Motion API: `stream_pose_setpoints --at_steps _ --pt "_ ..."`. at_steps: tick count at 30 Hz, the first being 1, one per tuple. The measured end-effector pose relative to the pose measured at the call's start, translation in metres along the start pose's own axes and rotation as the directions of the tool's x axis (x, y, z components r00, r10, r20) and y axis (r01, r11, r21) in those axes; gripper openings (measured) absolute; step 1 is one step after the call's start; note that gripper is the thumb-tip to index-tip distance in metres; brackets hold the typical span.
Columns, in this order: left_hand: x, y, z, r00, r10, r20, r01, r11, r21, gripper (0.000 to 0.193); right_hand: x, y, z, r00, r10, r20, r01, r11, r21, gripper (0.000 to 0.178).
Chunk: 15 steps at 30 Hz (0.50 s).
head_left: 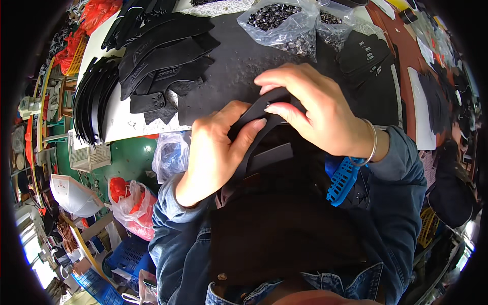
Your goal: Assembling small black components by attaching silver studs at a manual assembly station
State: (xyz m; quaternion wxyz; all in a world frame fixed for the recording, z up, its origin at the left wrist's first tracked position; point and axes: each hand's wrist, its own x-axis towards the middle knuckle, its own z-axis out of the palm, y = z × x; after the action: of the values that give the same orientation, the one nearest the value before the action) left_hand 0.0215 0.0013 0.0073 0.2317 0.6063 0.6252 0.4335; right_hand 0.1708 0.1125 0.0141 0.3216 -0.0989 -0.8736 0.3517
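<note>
A black leather strap [257, 108] is bent between my two hands above the near edge of the table. My left hand [216, 145] is closed on its left part, thumb on the near side. My right hand [325, 107] pinches its right end, with the thumb pressed near a small dark spot and the index finger curled over the far side. The strap's lower part hangs toward my dark apron. Just beyond my hands lies a black work mat [226, 66]. A clear plastic bag of small dark metal studs [274, 18] stands behind them.
Stacked black leather pieces [162, 58] and a bundle of black straps [94, 101] lie at the left. A second bag of metal parts [333, 23] and more leather pieces [363, 56] are at the right. A blue plastic basket [341, 180] sits below my right forearm.
</note>
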Motion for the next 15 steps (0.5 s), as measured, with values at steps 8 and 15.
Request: stream_pose_setpoints --at_steps 8,15 --pt "-0.009 -0.001 -0.005 0.999 0.013 -0.049 -0.012 0.999 0.034 0.024 -0.001 -0.013 -0.011 0.997 -0.065 -0.04 0.061 0.994 -0.086 0.025" --pt "-0.003 -0.013 0.006 0.991 0.076 -0.113 -0.096 0.978 -0.184 0.027 0.012 -0.003 -0.001 0.999 -0.022 0.049 0.018 0.997 0.074 0.018"
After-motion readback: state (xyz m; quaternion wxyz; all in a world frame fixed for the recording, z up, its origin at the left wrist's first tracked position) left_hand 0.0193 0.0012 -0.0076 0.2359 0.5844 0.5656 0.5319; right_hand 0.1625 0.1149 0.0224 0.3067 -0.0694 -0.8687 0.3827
